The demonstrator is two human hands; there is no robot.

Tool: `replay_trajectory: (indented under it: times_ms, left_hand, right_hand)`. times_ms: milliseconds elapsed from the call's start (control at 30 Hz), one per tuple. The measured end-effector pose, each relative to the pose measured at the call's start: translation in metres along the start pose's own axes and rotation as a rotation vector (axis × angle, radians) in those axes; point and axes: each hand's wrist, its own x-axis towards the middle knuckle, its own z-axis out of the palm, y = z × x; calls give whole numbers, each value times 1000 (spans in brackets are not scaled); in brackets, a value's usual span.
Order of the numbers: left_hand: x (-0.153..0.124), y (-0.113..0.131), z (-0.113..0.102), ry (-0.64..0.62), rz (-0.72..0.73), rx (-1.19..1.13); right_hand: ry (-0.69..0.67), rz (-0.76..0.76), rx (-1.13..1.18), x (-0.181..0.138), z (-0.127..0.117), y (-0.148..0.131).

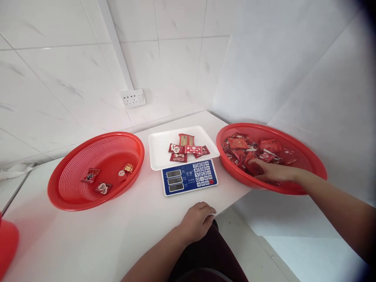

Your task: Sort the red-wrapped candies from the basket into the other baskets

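Left hand (197,222) curled by tabletop (229,197) edge, right hand (266,171) dipped among red sachets (238,143); couldn't tell if either pinched; sachets looked light, slippery, best gripped by ends.

Bare hands (197,222), dark clothing (211,252)

Wht pwr socket (132,98) on tiled wall (182,78) (w/ conduit (116,47) above).

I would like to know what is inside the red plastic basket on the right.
The right basket holds a heap of mostly red wrapped packets, with the right hand among them. Lower packets, and whatever lies beneath that hand, are covered.
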Motion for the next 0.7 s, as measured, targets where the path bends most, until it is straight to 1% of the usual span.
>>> replay_trajectory:
  times_ms: [33,67,133,233,433,567,633,700]
  left_hand:
    - [0,0,0,-2,-4,3]
    - [0,0,0,-4,-7,5]
    - [0,0,0,-5,-12,6]
    - [1,0,1,-4,-9,3]
    - [1,0,2,3,-6,-2]
    - [1,1,0,-7,-14,1]
    - [1,1,-1,-17,-19,5]
    - [1,1,-1,-23,-19,8]
  right_hand:
    - [-126,39,-2,1,2,-2]
    - [-190,69,-14,2,4,-4]
    - [-110,76,-85,4,7,-5]
    - [13,22,-184,8,8,-3]
    - [99,17,-230,7,-2,0]
    - [242,82,-190,2,-14,1]
    - [335,133,-134,2,-20,7]
    - [445,154,-126,3,-24,16]
